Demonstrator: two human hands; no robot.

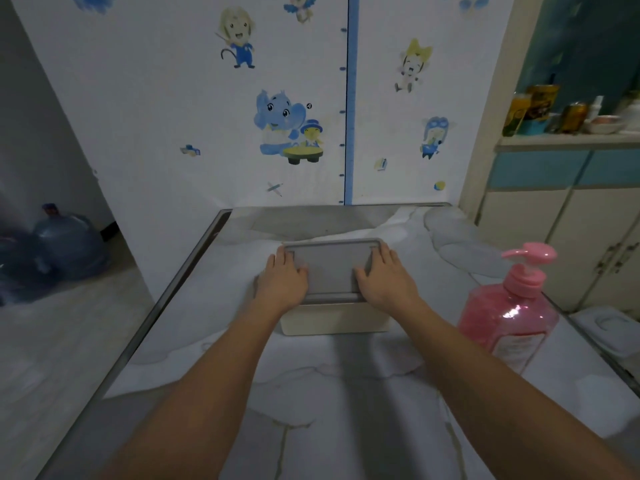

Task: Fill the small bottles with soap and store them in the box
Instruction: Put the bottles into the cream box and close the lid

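A cream box [334, 318] with a grey lid [330, 268] stands in the middle of the table. The lid is on the box. My left hand [284, 280] lies flat on the lid's left side, fingers straight. On the lid's right side my right hand [384, 278] rests flat the same way. A large pink soap bottle [509, 313] with a pink pump stands to the right of the box, apart from my right arm. No small bottles are visible.
The marble-patterned table [332, 386] has a metal edge at the left and butts against a wall with cartoon stickers. A white lidded container [609, 327] sits past the table's right edge. Cupboards with jars stand at the right; a water jug [69, 240] is on the floor left.
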